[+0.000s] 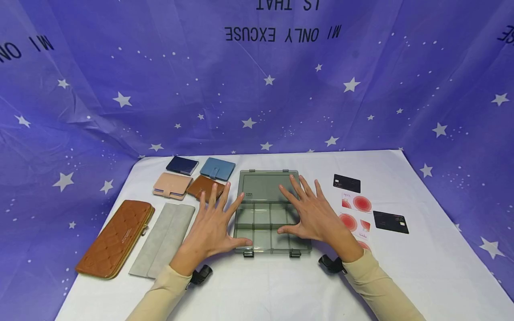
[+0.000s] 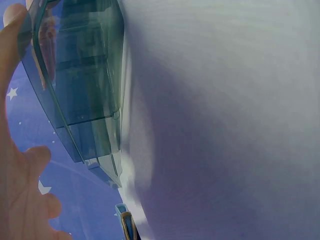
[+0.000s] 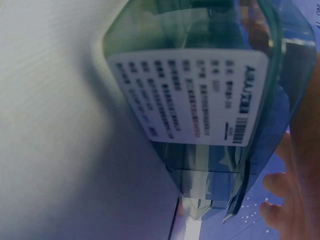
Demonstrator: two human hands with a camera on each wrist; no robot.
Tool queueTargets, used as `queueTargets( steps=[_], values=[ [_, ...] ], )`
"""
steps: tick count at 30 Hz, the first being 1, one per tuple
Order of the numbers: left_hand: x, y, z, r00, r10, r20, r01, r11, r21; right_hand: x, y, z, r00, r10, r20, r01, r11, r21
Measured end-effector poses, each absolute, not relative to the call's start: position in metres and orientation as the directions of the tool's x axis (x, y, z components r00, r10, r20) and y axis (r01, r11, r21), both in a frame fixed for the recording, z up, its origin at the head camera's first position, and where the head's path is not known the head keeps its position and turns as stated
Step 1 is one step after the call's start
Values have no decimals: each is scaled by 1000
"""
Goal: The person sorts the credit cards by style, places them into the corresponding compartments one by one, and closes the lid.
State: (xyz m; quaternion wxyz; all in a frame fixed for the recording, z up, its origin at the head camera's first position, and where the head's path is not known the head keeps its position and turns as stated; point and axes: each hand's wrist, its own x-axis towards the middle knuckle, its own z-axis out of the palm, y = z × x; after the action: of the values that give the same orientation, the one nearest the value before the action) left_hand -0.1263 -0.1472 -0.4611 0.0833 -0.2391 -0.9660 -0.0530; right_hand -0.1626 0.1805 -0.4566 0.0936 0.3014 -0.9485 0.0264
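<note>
At the middle of the white table [image 1: 261, 290], a clear compartment box [image 1: 265, 209] lies flat and closed, latches toward the person. The left hand [image 1: 210, 232] and right hand [image 1: 315, 216], fingers spread wide, flank it, thumbs touching its near corners.

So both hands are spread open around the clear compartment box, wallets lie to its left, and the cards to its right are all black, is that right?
Not quite: the cards are not all black. The head view shows two black cards and red-and-white cards to the right of the compartment box. The rest holds: left hand and right hand are spread open around it, wallets to its left.
</note>
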Motion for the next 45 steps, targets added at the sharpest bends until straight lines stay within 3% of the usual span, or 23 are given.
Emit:
queueTargets(
  steps=[10, 20, 26, 33, 45],
  values=[
    [-128, -149, -459, -854, 476, 211, 500, 862, 83, -165, 185, -451, -802, -561, 207, -569, 822, 20],
    [-136, -168, -448, -834, 517, 193, 551, 797, 247, -182, 230, -441, -842, -484, 237, -529, 827, -191],
    [-136, -176, -445, -785, 582, 213, 618, 715, 327, -193, 260, -443, -899, -426, 102, -437, 857, -272],
    [-132, -185, -456, -765, 603, 227, 640, 667, 382, -192, 274, -443, -919, -382, -96, -348, 901, -258],
    [-134, -192, -468, -765, 618, 183, 625, 642, 444, -192, 282, -443, -930, -342, -136, -263, 877, -403]
  ],
)
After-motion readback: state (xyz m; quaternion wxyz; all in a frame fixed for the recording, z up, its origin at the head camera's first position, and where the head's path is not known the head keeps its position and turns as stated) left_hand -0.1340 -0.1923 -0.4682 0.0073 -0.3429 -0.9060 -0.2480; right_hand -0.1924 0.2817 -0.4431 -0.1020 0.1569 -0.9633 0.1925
